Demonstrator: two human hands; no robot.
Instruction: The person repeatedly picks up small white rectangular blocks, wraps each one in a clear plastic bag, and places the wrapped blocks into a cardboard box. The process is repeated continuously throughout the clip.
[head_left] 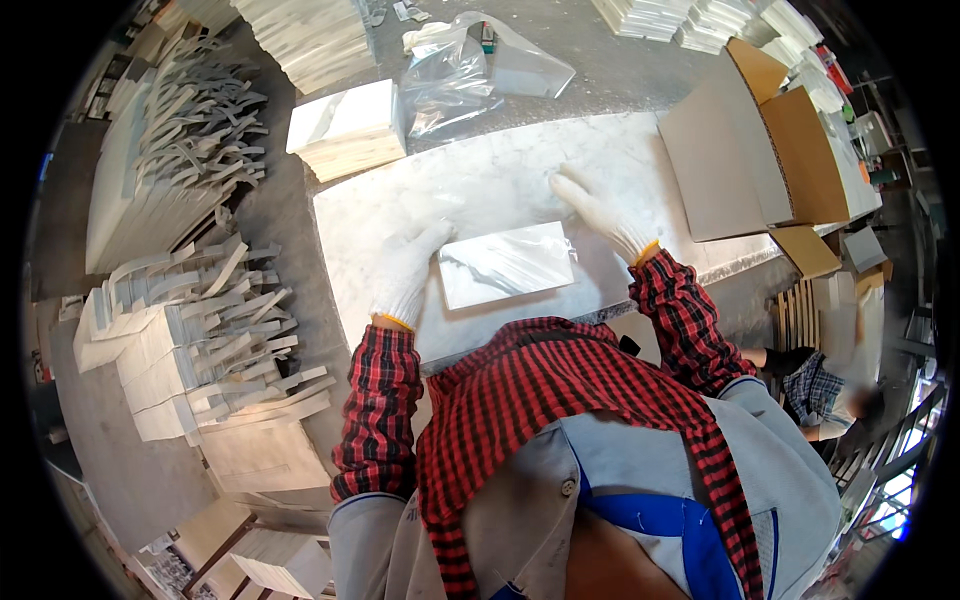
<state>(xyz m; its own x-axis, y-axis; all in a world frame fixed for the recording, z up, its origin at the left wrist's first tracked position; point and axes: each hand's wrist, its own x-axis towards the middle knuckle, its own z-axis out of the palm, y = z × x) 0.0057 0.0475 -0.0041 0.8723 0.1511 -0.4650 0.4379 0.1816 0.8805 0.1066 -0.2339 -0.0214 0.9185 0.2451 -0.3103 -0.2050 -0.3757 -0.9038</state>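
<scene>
A flat white rectangular pack (pixel 508 265), with shiny clear plastic wrap creased over its top, lies on a white tabletop (pixel 370 225). My left hand (pixel 410 265), in a white knit glove, is at the pack's left end with its fingers stretched forward; whether it touches the pack is hard to tell. Beyond the pack's far right corner, my right hand (pixel 603 215) is apart from it, gloved too, fingers extended and slightly bent. Neither hand visibly holds anything.
Behind the table's left part stands a stack of white sheets (pixel 350 125), beside crumpled clear plastic bags (pixel 450 75). An open cardboard box (pixel 725 150) sits at the right. Strapped white bundles (pixel 160 350) stand left. Another person (pixel 815 390) is at far right.
</scene>
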